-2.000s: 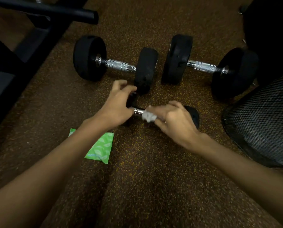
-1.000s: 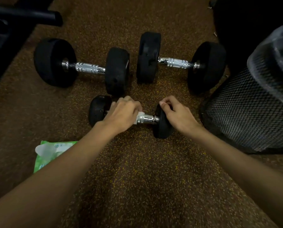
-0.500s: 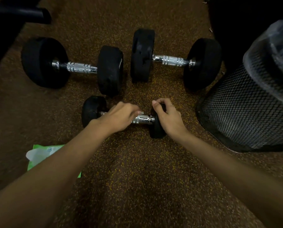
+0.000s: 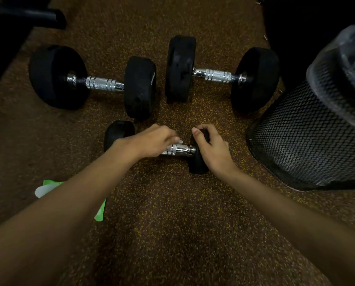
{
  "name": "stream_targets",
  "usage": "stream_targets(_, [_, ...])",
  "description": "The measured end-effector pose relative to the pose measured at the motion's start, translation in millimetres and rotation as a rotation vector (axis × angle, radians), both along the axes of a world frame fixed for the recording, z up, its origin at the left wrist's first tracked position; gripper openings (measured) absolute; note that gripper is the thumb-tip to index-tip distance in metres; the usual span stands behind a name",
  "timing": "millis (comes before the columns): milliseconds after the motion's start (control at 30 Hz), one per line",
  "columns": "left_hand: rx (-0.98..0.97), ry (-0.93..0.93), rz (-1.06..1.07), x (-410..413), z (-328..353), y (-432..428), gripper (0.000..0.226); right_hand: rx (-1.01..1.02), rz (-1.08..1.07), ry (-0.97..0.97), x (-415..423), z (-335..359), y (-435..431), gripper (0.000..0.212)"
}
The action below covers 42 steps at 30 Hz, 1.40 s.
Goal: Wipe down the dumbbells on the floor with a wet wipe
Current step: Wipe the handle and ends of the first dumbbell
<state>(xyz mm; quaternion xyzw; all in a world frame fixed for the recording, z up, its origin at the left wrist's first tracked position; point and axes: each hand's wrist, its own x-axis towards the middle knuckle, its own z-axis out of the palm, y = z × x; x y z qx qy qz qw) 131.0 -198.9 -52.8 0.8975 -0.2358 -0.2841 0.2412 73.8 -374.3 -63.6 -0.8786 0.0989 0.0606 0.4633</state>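
A small black dumbbell [image 4: 181,150] with a chrome handle lies on the speckled floor in the middle of the view. My left hand [image 4: 151,142] is closed over the handle's left part, and a bit of white wet wipe [image 4: 178,141] shows at its fingertips. Over the dumbbell's right head, my right hand [image 4: 210,149] grips it from above. Two larger black dumbbells lie behind, one at the left [image 4: 102,83] and one at the right [image 4: 220,75].
A green pack of wet wipes [image 4: 48,185] lies on the floor under my left forearm. A black mesh bin [image 4: 308,137] with a clear liner stands at the right. Dark gym equipment bars [image 4: 23,15] cross the upper left.
The wipe went from my right hand to my left hand, which now rubs the small dumbbell's handle. My right hand moved onto the right head. The camera view shifted slightly.
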Motion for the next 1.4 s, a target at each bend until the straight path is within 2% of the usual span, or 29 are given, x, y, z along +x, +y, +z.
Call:
stream_targets(167, [-0.044, -0.006, -0.007, -8, -4, -11, 0.023, -0.012, 0.002, -0.012, 1, -2, 0, 0.034])
stream_targets(333, [-0.186, -0.105, -0.145, -20, -7, 12, 0.037, 0.004, 0.011, -0.014, -1, -3, -1, 0.032])
stream_targets(500, [-0.006, -0.091, -0.066, -11, -4, 1, 0.024, 0.008, -0.001, -0.011, -1, -2, 0, 0.032])
stream_targets(600, [0.043, -0.07, -0.029, -10, -2, -19, 0.033, 0.014, -0.009, -0.009, 0, -2, 0, 0.032])
stream_targets(733, [-0.066, -0.137, -0.101, -22, -5, -15, 0.023, 0.008, 0.006, -0.013, -3, -2, -1, 0.033])
stream_targets(833, [-0.127, -0.183, -0.21, -28, -5, 7, 0.033, 0.005, 0.013, -0.025, -5, -2, -2, 0.033])
stream_targets(967, [-0.038, -0.152, -0.106, -23, 3, 16, 0.031, 0.02, 0.009, -0.021, -5, -3, -1, 0.034])
stream_targets(1100, [0.097, -0.103, -0.006, -12, 7, -11, 0.026, 0.026, 0.001, -0.003, -2, -2, -1, 0.034])
stream_targets(1167, [0.083, -0.113, -0.014, -13, 4, -19, 0.023, 0.021, 0.006, -0.009, -2, -1, -1, 0.033])
stream_targets(1267, [-0.057, -0.21, -0.072, -26, -4, -14, 0.018, 0.014, 0.011, -0.018, -2, 0, -2, 0.033])
stream_targets(1300, [-0.088, -0.263, -0.13, -32, -9, -8, 0.023, 0.013, 0.011, -0.016, -2, 1, -2, 0.033])
stream_targets(1400, [-0.065, -0.368, -0.272, -46, -23, 21, 0.058, -0.003, 0.014, -0.018, 0, -1, -2, 0.034])
